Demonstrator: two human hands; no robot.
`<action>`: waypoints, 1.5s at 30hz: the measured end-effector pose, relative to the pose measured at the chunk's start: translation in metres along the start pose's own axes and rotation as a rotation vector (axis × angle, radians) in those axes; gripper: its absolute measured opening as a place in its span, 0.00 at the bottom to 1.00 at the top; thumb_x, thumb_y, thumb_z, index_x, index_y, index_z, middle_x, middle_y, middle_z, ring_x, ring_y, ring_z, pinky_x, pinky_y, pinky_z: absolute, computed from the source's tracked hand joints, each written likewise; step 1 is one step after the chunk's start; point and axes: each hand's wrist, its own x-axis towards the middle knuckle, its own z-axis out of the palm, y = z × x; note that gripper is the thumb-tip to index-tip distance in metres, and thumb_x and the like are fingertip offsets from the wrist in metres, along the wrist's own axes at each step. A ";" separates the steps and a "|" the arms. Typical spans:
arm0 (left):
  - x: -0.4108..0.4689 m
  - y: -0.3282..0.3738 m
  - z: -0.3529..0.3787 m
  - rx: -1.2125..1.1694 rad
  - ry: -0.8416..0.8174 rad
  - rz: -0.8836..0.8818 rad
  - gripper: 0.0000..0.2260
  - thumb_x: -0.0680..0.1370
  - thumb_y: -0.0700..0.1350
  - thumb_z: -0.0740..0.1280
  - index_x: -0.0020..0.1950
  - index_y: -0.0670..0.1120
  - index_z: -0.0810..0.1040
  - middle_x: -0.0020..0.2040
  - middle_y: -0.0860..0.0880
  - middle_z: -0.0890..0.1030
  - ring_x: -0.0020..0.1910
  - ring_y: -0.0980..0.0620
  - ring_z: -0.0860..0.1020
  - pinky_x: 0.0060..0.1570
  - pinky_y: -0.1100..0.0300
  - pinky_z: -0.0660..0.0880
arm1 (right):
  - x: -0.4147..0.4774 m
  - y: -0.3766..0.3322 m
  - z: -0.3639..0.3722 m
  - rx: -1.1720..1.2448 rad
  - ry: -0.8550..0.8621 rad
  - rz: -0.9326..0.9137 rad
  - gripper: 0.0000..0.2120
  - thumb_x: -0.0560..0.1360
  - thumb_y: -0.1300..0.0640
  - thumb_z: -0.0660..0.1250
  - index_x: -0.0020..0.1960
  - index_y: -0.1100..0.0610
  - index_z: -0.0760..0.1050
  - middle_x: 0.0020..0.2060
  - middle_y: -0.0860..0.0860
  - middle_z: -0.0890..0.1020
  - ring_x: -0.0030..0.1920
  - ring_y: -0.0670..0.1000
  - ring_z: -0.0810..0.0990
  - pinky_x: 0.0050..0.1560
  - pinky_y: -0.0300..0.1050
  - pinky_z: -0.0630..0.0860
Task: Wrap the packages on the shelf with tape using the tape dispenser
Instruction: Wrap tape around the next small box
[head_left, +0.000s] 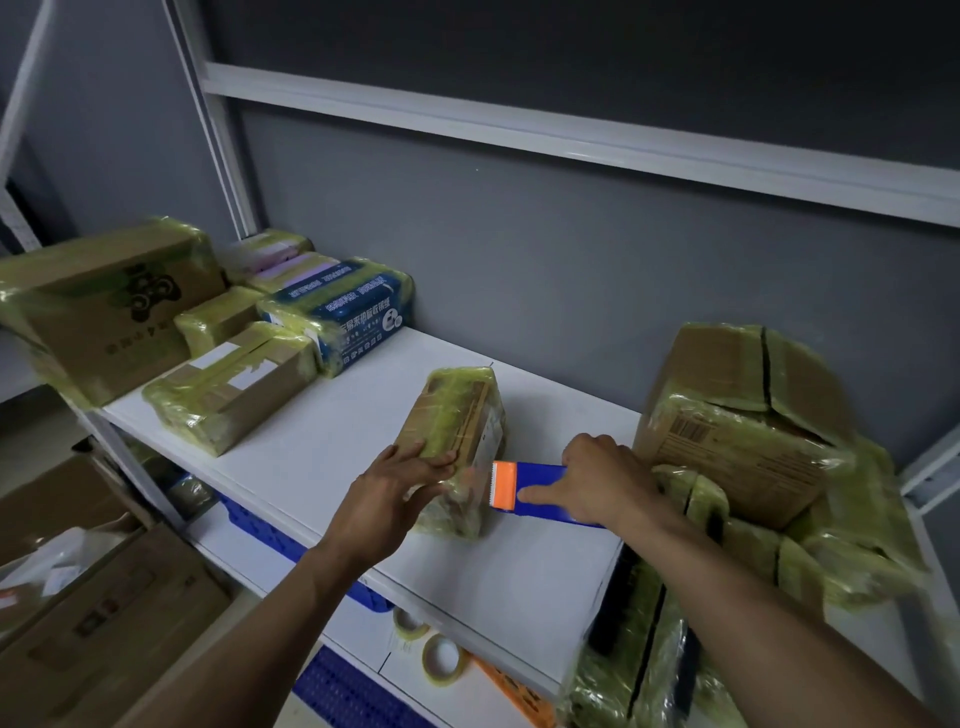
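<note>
Several packages at your far left sit on the shelf under yellowish tape; they look finished.

Centre: your left hand grips the near top corner of a small package, fingers curled over it. That package lies on the shelf, mostly taped.

Your right hand holds the tape dispenser just beside the package's right face. The index finger stretches along the blue body, and the orange blade end points at the package. Whether a strip joins them is too blurred to tell, and your hand hides the roll.

Far right: a heap of taped boxes, partly cut off by the frame. The top one's flap gapes, so it probably needs more tape.
</note>
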 end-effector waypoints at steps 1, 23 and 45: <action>-0.001 0.000 0.001 0.017 -0.008 0.023 0.12 0.79 0.47 0.71 0.62 0.53 0.83 0.64 0.63 0.80 0.72 0.49 0.73 0.73 0.45 0.68 | 0.001 -0.003 0.004 -0.012 -0.014 -0.005 0.34 0.63 0.24 0.74 0.42 0.53 0.69 0.40 0.49 0.73 0.45 0.55 0.77 0.38 0.44 0.70; 0.005 0.009 0.020 0.223 0.025 0.091 0.17 0.76 0.43 0.74 0.65 0.50 0.82 0.66 0.56 0.80 0.71 0.41 0.73 0.69 0.38 0.69 | 0.009 -0.021 0.048 -0.185 0.165 -0.051 0.29 0.73 0.24 0.65 0.47 0.51 0.68 0.52 0.51 0.84 0.53 0.55 0.83 0.43 0.46 0.68; 0.016 0.055 0.041 0.290 -0.012 -0.524 0.35 0.73 0.60 0.68 0.76 0.56 0.59 0.79 0.51 0.58 0.72 0.35 0.58 0.50 0.44 0.80 | -0.010 0.035 0.002 0.204 0.314 -0.050 0.33 0.70 0.21 0.62 0.35 0.53 0.68 0.32 0.49 0.75 0.39 0.59 0.77 0.33 0.49 0.65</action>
